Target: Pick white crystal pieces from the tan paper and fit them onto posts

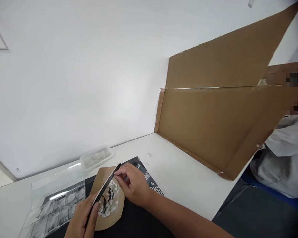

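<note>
My left hand (85, 211) is wrapped round the lower end of a long, thin black strip (103, 190) with a pale edge, held tilted. The fingers of my right hand (132, 185) are pinched together at the strip's upper end; anything small between them is too tiny to make out. Under both hands lies a tan rounded sheet (116, 216) with white bits (112, 209) and some dark pieces on it. The sheet rests on a black mat (136, 223).
At the left stands an open clear compartment box (62, 211) with whitish pieces. Behind it is a white tray (96, 159). A cardboard panel (213, 115) rises at the right on the white table (178, 175). Beyond it a person in pale clothing (288, 138) is partly visible.
</note>
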A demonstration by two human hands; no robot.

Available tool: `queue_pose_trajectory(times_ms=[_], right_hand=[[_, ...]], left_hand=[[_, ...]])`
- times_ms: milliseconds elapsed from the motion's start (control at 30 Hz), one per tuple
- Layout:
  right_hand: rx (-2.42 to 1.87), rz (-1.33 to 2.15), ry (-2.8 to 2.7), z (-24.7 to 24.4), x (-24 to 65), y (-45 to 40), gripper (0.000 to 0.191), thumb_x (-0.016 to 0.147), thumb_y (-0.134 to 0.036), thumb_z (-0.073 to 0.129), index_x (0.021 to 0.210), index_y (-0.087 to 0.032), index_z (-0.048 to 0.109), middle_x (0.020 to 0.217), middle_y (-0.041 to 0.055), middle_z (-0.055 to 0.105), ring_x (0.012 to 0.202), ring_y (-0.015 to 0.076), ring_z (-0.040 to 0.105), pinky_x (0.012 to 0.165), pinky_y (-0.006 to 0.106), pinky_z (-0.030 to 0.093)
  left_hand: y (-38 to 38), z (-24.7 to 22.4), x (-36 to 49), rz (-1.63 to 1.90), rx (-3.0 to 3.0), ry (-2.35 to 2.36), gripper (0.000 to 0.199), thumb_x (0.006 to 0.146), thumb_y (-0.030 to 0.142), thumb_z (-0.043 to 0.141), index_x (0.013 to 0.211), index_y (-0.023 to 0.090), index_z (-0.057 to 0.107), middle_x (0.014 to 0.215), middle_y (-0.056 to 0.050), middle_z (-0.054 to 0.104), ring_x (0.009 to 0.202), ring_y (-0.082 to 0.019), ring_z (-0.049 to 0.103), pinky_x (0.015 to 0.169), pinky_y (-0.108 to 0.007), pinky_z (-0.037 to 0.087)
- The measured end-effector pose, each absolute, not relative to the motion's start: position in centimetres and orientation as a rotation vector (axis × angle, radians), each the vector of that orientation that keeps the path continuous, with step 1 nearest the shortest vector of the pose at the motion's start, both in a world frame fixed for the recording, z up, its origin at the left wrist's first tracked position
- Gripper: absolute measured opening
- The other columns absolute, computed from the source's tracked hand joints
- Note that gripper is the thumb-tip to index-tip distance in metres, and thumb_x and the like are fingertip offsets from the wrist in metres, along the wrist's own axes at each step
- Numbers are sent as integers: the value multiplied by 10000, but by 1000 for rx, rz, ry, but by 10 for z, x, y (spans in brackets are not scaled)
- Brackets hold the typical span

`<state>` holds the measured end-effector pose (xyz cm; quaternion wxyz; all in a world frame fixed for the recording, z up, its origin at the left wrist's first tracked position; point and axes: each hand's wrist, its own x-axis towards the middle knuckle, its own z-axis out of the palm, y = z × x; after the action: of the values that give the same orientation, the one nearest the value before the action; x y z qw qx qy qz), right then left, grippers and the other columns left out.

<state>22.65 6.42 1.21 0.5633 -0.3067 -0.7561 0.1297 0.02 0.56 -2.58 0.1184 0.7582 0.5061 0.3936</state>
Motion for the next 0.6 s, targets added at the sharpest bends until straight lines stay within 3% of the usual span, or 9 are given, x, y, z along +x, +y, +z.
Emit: queue_pose_trajectory(times_ms=[233,433,600], right_hand=[[-658,65,-1895,11,229,64,79,984,-258,574,1029,-215,622,936,79,681,838,174,657,677,284,558],[-701,71,-1849,13,227,64,178,972,-292,614,809,-223,600,801,34,678,726,143,639,619,257,503],[-673,41,-1821,18,233,69,187,950,-275,660,776,-222,620,745,6,672,661,118,619,595,237,472]], left_hand=[[3,-25,3,1139,2218,1466,336,991,408,504,1277,281,626,1251,-58,700,1137,-272,674,923,-358,605],[0,-21,6,1131,2212,1463,319,997,404,498,1257,272,628,1227,-63,703,1088,-259,682,902,-345,598],[0,-19,5,1091,2172,1475,346,1011,411,472,1297,272,609,1232,-80,694,1067,-250,676,854,-325,601]])
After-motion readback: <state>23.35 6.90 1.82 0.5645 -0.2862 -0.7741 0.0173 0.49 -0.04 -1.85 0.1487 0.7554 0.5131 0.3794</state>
